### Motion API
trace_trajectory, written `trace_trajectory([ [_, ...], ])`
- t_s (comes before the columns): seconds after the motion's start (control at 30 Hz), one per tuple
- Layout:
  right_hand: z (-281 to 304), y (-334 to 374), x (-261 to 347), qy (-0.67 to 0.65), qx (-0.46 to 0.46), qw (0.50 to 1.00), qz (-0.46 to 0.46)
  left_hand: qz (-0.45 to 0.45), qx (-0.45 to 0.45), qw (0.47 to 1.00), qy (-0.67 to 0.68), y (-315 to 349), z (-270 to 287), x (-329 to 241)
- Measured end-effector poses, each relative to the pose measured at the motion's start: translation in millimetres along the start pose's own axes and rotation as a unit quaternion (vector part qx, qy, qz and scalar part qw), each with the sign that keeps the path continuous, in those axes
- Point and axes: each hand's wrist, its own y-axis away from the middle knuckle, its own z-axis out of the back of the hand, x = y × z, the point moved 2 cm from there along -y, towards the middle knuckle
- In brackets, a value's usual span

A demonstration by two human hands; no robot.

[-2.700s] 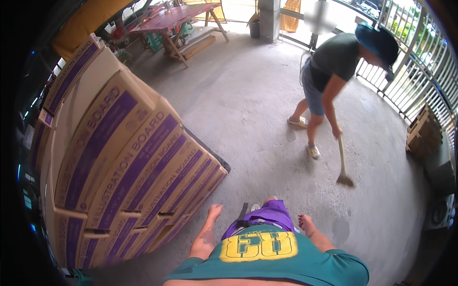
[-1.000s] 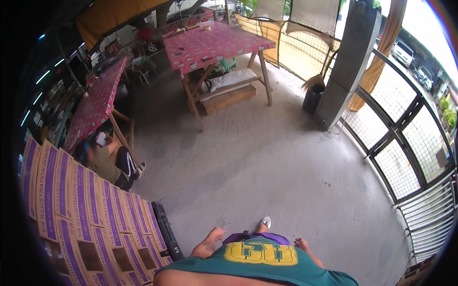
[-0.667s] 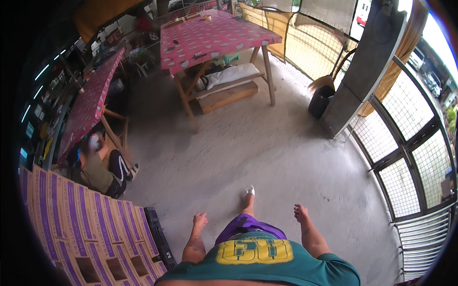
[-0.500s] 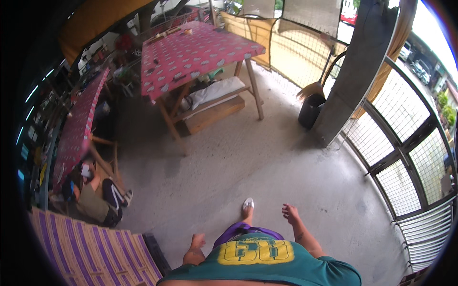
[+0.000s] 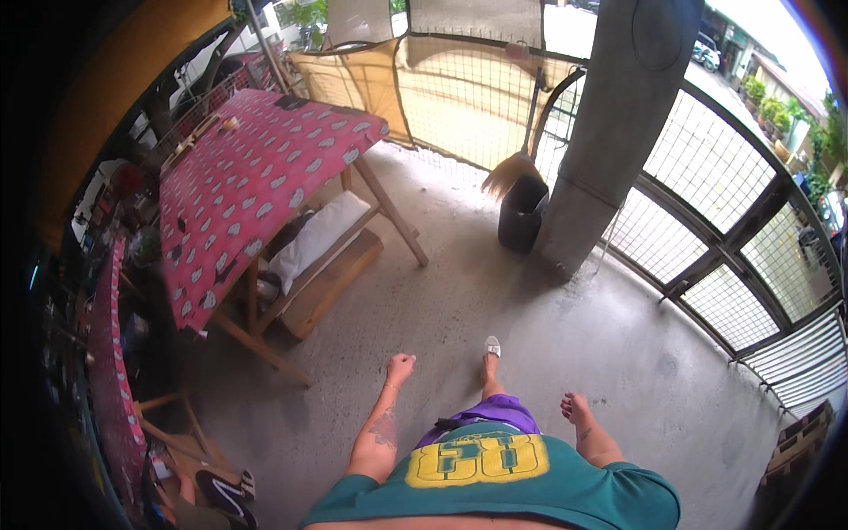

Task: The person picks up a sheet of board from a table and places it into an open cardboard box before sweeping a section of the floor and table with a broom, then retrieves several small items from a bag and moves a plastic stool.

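Observation:
My left hand (image 5: 401, 368) swings forward over the concrete floor, its fingers curled in with nothing showing in them. On the other side, my right hand (image 5: 574, 406) hangs beside my hip, fingers loosely bent and somewhat apart, holding nothing. Neither hand touches anything. One white shoe (image 5: 492, 347) shows ahead of my purple shorts (image 5: 505, 411). Nearest to my left hand is a wooden table with a pink patterned cloth (image 5: 265, 168). On its lower rack lies a white sack (image 5: 318, 238), above a wooden plank (image 5: 336, 291).
A black bin (image 5: 521, 216) and a broom (image 5: 511, 174) stand by a grey pillar (image 5: 609, 132). Right of it runs a metal mesh gate (image 5: 733, 238), with wooden crates (image 5: 795, 450) nearer. At left, a person (image 5: 212, 495) sits by another pink-covered table (image 5: 108, 353).
I have walked forward and turned right; tables and seated person shift left in view. The striped stack at lower left has left view. My left hand has swung forward.

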Motion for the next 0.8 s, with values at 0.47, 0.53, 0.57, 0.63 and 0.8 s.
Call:
trace_trajectory([
  [0.47, -286, -44, 562, 0.129, 0.161, 0.909, 0.361, 0.265, 0.075, 0.956, 0.103, -214, -37, -120],
  [0.53, -336, 7, 678, 0.164, 0.149, 0.811, 0.542, 0.243, 0.085, 0.963, 0.083, -273, -24, -148],
  [0.57, -366, 41, 727, 0.162, 0.131, 0.79, 0.577, 0.217, 0.093, 0.968, 0.081, -308, -13, -156],
  [0.63, -409, 108, 813, 0.183, 0.082, 0.669, 0.716, 0.14, 0.095, 0.983, 0.07, -380, -16, -188],
  [0.8, -468, 255, 943, 0.278, -0.208, 0.441, 0.828, -0.082, 0.053, 0.995, 0.018, -555, -16, -299],
])
